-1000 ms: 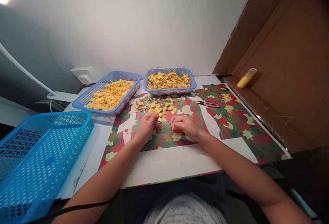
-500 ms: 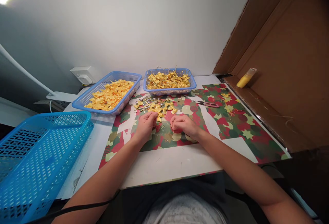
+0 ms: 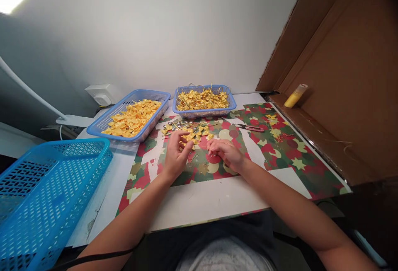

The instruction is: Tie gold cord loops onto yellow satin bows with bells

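My left hand (image 3: 178, 155) is at the near side of a loose pile of yellow bows (image 3: 203, 131), its fingers and thumb apart with nothing seen between them. To its right, my right hand (image 3: 226, 153) is closed, fingertips pinched together; whatever it may hold is too small to make out. Thin gold cords and small silvery bells (image 3: 178, 124) lie among the bows, just beyond my left hand. Between the hands, a short piece of gold cord (image 3: 194, 158) rests on the patterned sheet (image 3: 217, 170).
Two blue baskets, one of yellow bows (image 3: 93, 127) and one of bows with gold cords (image 3: 205, 112), stand at the back. A turquoise basket (image 3: 102, 155) is left. Snips (image 3: 250, 128) and thread scraps (image 3: 276, 132) lie right, near a yellow tube (image 3: 294, 98).
My left hand has gone from a pinch to open fingers. My right hand remains closed, with its wrist slightly turned. The view has tilted a little upward.
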